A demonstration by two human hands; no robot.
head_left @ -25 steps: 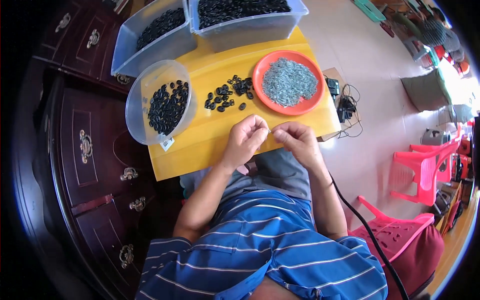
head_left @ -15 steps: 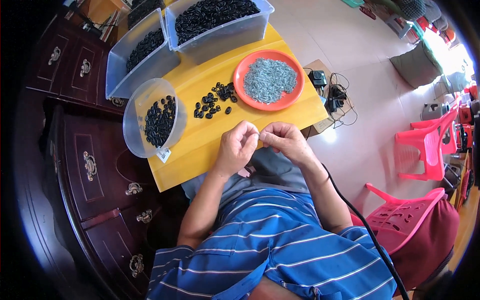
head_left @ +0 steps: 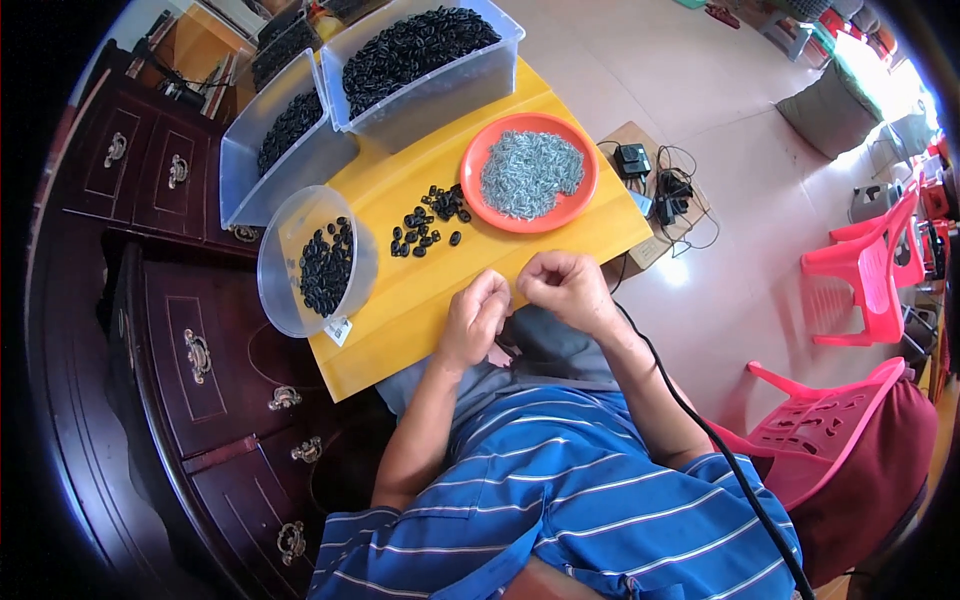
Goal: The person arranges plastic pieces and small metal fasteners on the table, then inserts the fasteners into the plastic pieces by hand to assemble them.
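My left hand (head_left: 474, 318) is closed in a pinch at the near edge of the yellow table (head_left: 420, 300). Just right of it, my right hand (head_left: 568, 290) is curled with thumb and forefinger together. Whatever either hand holds is hidden by the fingers or too small to name. Beyond my right hand lies an orange-red plate (head_left: 512, 222) heaped with small silvery metal pins (head_left: 530, 173). A loose pile of small black oval pieces (head_left: 428, 222) sits left of the plate. More such pieces fill part of a round clear tub (head_left: 366, 262).
Two clear plastic bins (head_left: 440, 100) of black pieces stand at the far left of the table. A dark wooden cabinet (head_left: 210, 420) flanks the left side. Right of the table are a box with adapters and cables (head_left: 672, 190) and pink chairs (head_left: 870, 265). A black cable (head_left: 700, 415) runs beside my right arm.
My hands have moved slightly apart: the fingertips nearly met before, and now a gap shows. The right hand is more curled. The view has shifted a little.
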